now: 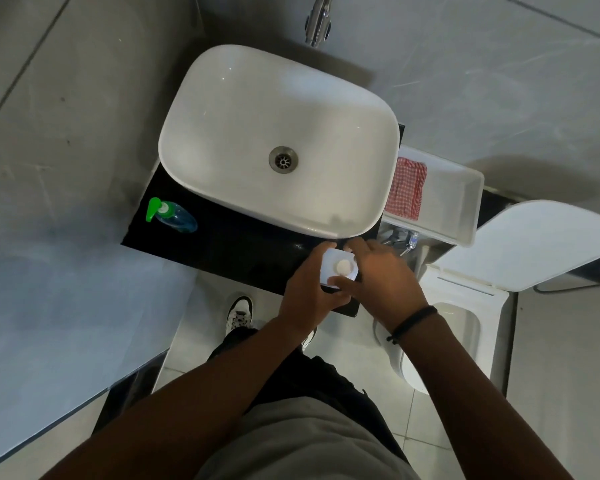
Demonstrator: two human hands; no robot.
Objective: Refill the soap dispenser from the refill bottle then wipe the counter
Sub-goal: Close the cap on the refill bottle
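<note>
I see the refill bottle (338, 268), white with round cap up, on the desk's (229, 244) near right corner. Left hand (309, 292) fingers grasping its side, right hand (385, 285) fingers closed around its top. Dispenser (174, 216) with green pump sits far left, well apart. Sink (278, 140) behind; checked cloth (406, 192) right of it.

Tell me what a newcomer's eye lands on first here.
First the big white basin on the black counter, filling the centre. Then both hands, left hand and right hand, closed around a white refill bottle at the counter's near right corner. The green-pumped soap dispenser lies at far left, a red checked cloth on the toilet tank, right.
</note>
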